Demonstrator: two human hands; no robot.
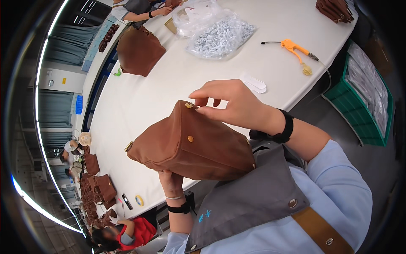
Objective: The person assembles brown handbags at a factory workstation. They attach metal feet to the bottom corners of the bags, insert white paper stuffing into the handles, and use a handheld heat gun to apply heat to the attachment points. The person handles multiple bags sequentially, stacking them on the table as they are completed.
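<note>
Both hands' fingers grip the brown bag over the white table, with an orange air gun and a white comb beyond.

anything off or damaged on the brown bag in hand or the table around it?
Nothing stands out. The brown bag looks intact, held off the table by the left hand underneath and the right hand pinching its top corner. The orange air gun and clear bags of small parts lie undisturbed, nothing spilled.

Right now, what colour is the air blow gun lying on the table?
Orange, with a dark nozzle; the air blow gun shows best in the head view, on the white table.
</note>
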